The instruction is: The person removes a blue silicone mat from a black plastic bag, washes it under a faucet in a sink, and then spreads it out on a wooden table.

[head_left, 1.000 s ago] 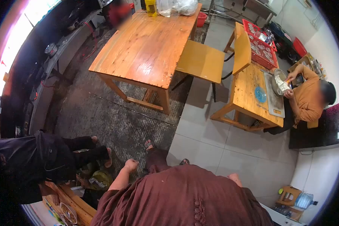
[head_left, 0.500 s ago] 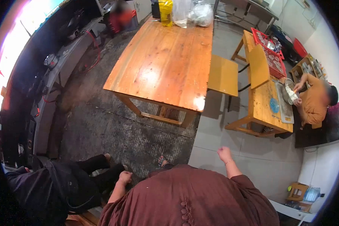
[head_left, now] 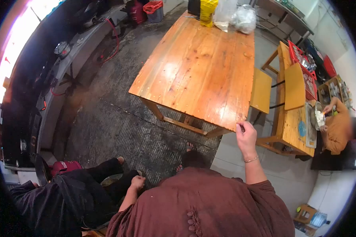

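The right hand (head_left: 245, 134) is rising in front of the wearer at the near corner of the large wooden table (head_left: 197, 67), its fingers curling loosely together with nothing visible between them; a thin bracelet (head_left: 250, 159) is circling the wrist. The hand is hanging just over the table's near edge, though whether it is touching the wood cannot be told. The left hand (head_left: 137, 182) is hanging low beside the wearer's brown garment (head_left: 197, 205), closed in a loose fist and holding nothing, well apart from the table and close to the legs of a person in dark clothing (head_left: 67, 197) who is crouching on the dark ribbed floor (head_left: 118, 126).

The table is standing ahead of the wearer, stretching away from the right hand. At its far end, well apart from both hands, a yellow bag (head_left: 208, 12) is standing beside clear plastic bags (head_left: 237, 15). A yellow chair (head_left: 262, 90) is sitting at the table's right side.

Further right, a second wooden table (head_left: 290, 130) is carrying a red crate (head_left: 302, 65) and a metal bowl (head_left: 317, 118), where a person in an orange top (head_left: 338, 130) is working with their own hands over the bowl.

No brand, label or writing is readable anywhere; the print on the yellow bag is too small to make out.
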Available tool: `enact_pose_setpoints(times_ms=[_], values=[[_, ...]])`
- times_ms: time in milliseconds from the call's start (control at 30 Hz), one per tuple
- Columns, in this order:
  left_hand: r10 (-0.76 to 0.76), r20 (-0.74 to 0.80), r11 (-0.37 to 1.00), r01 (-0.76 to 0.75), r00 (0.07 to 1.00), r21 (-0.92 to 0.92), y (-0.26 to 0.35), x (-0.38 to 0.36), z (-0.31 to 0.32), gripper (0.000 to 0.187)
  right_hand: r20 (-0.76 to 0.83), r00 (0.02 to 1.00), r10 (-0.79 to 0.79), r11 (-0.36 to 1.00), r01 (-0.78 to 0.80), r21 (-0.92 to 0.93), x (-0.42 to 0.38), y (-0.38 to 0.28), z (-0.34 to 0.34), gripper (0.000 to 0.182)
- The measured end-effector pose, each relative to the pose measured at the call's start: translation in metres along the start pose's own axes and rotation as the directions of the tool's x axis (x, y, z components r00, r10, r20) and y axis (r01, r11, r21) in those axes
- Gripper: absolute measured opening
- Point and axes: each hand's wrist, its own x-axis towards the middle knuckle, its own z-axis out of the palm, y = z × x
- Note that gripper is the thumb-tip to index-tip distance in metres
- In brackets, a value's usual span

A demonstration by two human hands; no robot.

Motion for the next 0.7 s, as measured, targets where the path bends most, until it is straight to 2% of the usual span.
enact_pose_setpoints(times_ms=[67, 100, 167, 233, 267, 300, 367, 533, 567, 600, 633, 700], values=[[-0.045, 0.069, 0.983, 0.032, 0.997, 0.183, 0.014, -0.001, 0.0, 0.019, 0.023, 0.999, -0.041, 0.999, 0.04, 0.017, 0.022, -0.01, 0.019, 0.01], [-0.053, 0.057, 0.984, 0.042, 0.997, 0.173, 0.016, 0.002, -0.003, 0.019, 0.078, 0.995, -0.066, 0.998, 0.065, 0.016, 0.034, -0.014, 0.03, 0.012], [0.037, 0.057, 0.969, -0.05, 0.998, 0.242, 0.015, 0.008, -0.008, 0.019, 0.149, 0.983, -0.105, 0.994, 0.101, 0.032, 0.062, -0.025, 0.053, 0.015], [-0.053, 0.026, 0.991, 0.049, 0.998, 0.125, 0.01, 0.019, -0.022, 0.021, 0.284, 0.953, -0.108, 0.968, 0.165, -0.187, 0.088, -0.038, 0.077, 0.024], [-0.035, -0.065, 0.999, 0.036, 0.997, 0.015, 0.007, 0.024, -0.025, 0.019, 0.383, 0.915, -0.128, 0.961, 0.21, -0.181, 0.104, -0.038, 0.087, 0.034], [-0.046, -0.075, 0.999, 0.046, 0.996, -0.002, 0.005, 0.03, -0.029, 0.019, 0.397, 0.907, -0.143, 0.959, 0.226, -0.17, 0.119, -0.039, 0.1, 0.034], [-0.195, -0.045, 0.929, 0.17, 0.98, -0.328, 0.026, 0.026, -0.042, 0.017, 0.436, 0.873, -0.217, 0.878, 0.37, -0.304, 0.141, -0.042, 0.123, 0.041], [-0.139, -0.065, 0.866, 0.089, 0.988, -0.492, 0.004, 0.061, -0.036, 0.017, 0.568, 0.815, -0.115, 0.846, 0.38, -0.374, 0.177, -0.074, 0.164, 0.052], [-0.097, -0.072, 0.962, 0.075, 0.993, -0.262, 0.015, 0.056, -0.036, 0.017, 0.58, 0.809, -0.094, 0.847, 0.371, -0.38, 0.181, -0.079, 0.173, 0.054], [-0.056, -0.064, 0.998, 0.055, 0.996, -0.013, 0.023, 0.055, -0.036, 0.019, 0.582, 0.807, -0.095, 0.847, 0.373, -0.378, 0.184, -0.081, 0.182, 0.054], [-0.057, -0.064, 0.998, 0.056, 0.996, -0.012, 0.026, 0.059, -0.036, 0.019, 0.585, 0.808, -0.069, 0.825, 0.376, -0.422, 0.185, -0.084, 0.191, 0.056], [-0.154, -0.018, 0.98, 0.155, 0.988, 0.126, 0.026, 0.07, -0.038, 0.027, 0.586, 0.809, -0.035, 0.8, 0.375, -0.469, 0.186, -0.092, 0.206, 0.057]])
